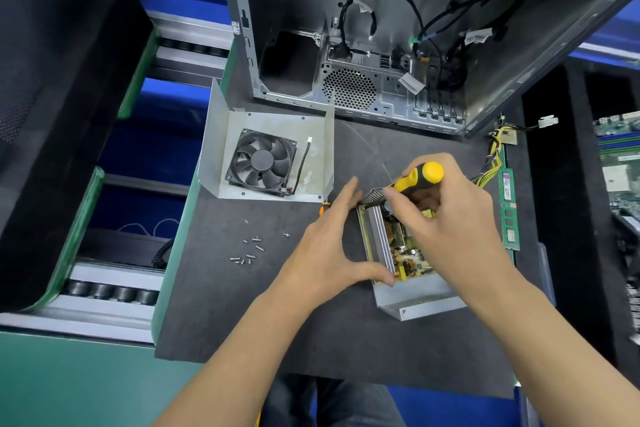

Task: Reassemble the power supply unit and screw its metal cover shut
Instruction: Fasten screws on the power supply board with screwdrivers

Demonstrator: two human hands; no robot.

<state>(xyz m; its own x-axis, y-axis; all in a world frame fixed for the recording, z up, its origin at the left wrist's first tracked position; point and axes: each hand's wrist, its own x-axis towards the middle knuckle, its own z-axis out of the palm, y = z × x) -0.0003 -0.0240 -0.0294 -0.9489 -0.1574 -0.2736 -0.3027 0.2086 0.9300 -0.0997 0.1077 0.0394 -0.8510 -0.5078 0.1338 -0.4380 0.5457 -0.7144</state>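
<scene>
Up and left of the left hand lies the metal cover (322, 149), off the unit, fan (261, 163) inside; loose screws (250, 251) sit just left of that hand. The left hand (325, 246), spread open, braces the open power supply unit (394, 253) with thumb and fingertips. Over the unit, the right hand (446, 215) grips a yellow-handled screwdriver (420, 178).

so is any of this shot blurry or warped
Head view: wide-angle bending bows the grey metal computer case and bench edges; the far right edge by the green circuit board is smeared; the centre, with the yellow-and-black screwdriver and small loose screws, stays sharp.
</scene>
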